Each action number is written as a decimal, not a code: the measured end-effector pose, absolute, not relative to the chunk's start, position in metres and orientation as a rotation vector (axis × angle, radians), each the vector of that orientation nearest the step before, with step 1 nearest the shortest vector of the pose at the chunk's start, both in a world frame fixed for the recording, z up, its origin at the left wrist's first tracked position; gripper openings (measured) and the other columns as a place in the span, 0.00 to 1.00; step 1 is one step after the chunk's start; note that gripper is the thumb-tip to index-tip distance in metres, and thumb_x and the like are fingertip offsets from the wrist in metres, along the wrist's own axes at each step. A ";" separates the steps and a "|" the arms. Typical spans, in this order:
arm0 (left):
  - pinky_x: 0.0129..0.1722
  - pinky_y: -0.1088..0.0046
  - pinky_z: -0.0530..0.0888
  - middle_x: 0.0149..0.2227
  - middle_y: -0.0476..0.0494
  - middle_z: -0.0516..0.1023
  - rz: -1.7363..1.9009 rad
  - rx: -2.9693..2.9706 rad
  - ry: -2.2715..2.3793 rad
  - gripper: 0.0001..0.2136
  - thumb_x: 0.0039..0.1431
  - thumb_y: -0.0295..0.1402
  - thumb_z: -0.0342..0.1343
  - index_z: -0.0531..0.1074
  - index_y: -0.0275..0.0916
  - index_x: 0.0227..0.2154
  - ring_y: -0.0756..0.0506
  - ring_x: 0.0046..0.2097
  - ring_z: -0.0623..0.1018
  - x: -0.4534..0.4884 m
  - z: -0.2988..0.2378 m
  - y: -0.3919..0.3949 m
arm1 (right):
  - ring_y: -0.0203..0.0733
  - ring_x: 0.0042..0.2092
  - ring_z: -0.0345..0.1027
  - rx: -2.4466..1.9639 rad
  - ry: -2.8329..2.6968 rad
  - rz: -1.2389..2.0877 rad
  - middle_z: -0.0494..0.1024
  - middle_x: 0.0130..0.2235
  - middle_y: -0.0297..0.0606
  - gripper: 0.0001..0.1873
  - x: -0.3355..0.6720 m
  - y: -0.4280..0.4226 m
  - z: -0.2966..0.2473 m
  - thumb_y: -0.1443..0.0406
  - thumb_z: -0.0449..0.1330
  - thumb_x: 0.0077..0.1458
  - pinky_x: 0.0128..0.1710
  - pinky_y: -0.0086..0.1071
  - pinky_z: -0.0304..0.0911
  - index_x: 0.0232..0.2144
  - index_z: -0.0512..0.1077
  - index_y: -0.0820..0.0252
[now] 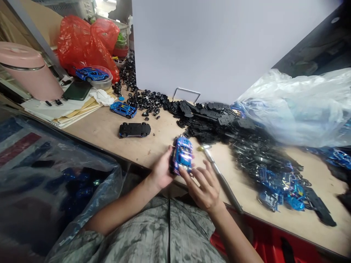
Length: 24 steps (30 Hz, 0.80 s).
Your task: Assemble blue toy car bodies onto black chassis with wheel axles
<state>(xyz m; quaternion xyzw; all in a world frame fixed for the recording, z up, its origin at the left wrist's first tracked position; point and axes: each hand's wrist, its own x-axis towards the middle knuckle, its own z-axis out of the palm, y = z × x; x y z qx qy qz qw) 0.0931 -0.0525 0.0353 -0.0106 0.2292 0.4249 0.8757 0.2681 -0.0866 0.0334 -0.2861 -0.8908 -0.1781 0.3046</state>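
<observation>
Table [164, 142] fairly bright at centre; panel [192, 47] flat grey-white. Blown-out patch at far left. Dim: plastic liner [41, 197] at near left, far-right corner. Glints on toy car [183, 155] and red plastic bag [79, 45]. Black parts [252, 159] at right smeared by blur. Wide-angle stretch: pink tumbler [30, 71] leans at left edge.

Single cam, worn on the person's head, looked fwd & down over the table [159, 144]. Camo-type clothing [189, 233] filled bottom ctr of frame, i.e. seen from right above. L hand [163, 170] & R hand [205, 186] sat approx. mid-frame, close to the lens, w/ forearms [126, 204] running up from the lower part. Pale panel [189, 44], upper ctr, stood farther off. View was wide; table's near edge slanted from mid-left to lower right.
</observation>
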 end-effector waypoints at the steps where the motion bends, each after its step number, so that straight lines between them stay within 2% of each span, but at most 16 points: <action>1: 0.51 0.61 0.76 0.45 0.28 0.85 0.886 -0.026 0.471 0.35 0.75 0.51 0.33 0.66 0.26 0.66 0.38 0.43 0.85 0.093 0.034 -0.053 | 0.42 0.43 0.72 -0.752 -2.360 -0.472 0.76 0.39 0.42 0.24 0.268 -0.086 0.034 0.74 0.54 0.65 0.63 0.56 0.67 0.62 0.72 0.64; 8: 0.50 0.69 0.75 0.43 0.35 0.86 0.928 -0.168 0.501 0.30 0.75 0.47 0.39 0.68 0.27 0.64 0.44 0.41 0.84 0.093 0.032 -0.051 | 0.42 0.42 0.72 -0.805 -2.299 -0.448 0.76 0.38 0.41 0.30 0.271 -0.086 0.043 0.74 0.59 0.64 0.60 0.56 0.69 0.66 0.67 0.59; 15: 0.53 0.60 0.76 0.43 0.28 0.85 0.912 -0.048 0.436 0.34 0.75 0.50 0.34 0.69 0.25 0.63 0.36 0.47 0.84 0.092 0.033 -0.053 | 0.42 0.44 0.73 -0.785 -2.388 -0.467 0.78 0.39 0.42 0.31 0.265 -0.086 0.041 0.73 0.56 0.65 0.63 0.57 0.66 0.69 0.63 0.59; 20: 0.52 0.62 0.76 0.43 0.28 0.85 0.904 -0.052 0.454 0.35 0.75 0.50 0.33 0.69 0.24 0.63 0.37 0.46 0.85 0.091 0.032 -0.053 | 0.44 0.45 0.73 -0.734 -2.392 -0.459 0.77 0.39 0.44 0.32 0.263 -0.087 0.042 0.74 0.56 0.65 0.61 0.58 0.67 0.69 0.62 0.62; 24: 0.49 0.67 0.76 0.43 0.33 0.86 0.900 -0.118 0.467 0.32 0.75 0.49 0.38 0.69 0.26 0.63 0.41 0.41 0.84 0.090 0.031 -0.053 | 0.42 0.42 0.71 -0.749 -2.340 -0.466 0.76 0.37 0.41 0.32 0.266 -0.088 0.048 0.74 0.58 0.64 0.60 0.57 0.68 0.69 0.64 0.60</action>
